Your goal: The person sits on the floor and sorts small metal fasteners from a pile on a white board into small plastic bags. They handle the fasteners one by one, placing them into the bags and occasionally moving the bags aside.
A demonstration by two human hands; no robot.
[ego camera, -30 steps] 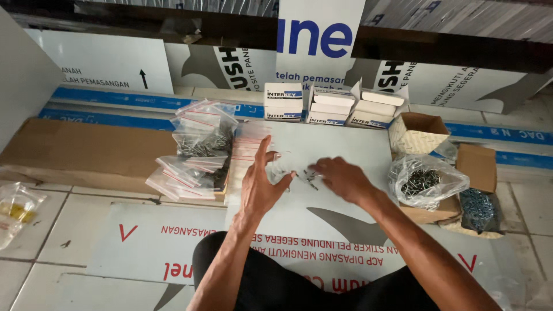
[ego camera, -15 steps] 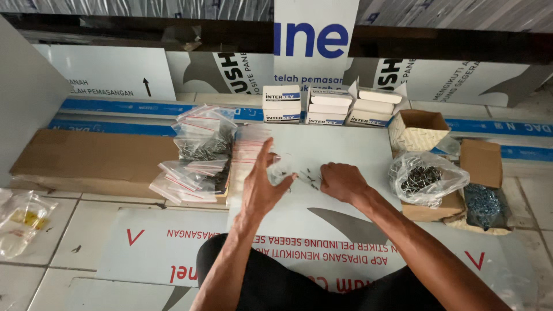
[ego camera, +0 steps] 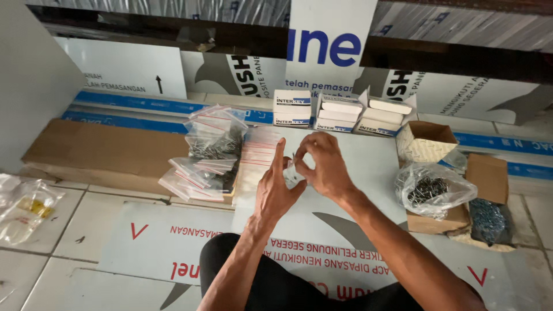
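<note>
The small clear bag (ego camera: 292, 173) was held above the white panel (ego camera: 368, 173) on the floor, between both hands; its long axis could not be made out. The left hand (ego camera: 275, 193) pinched its left edge with fingers closed, index raised. The right hand (ego camera: 324, 164) curled shut on its top. Filled zip bags (ego camera: 210, 152) lay just left; white boxes (ego camera: 340, 112) stood beyond.
</note>
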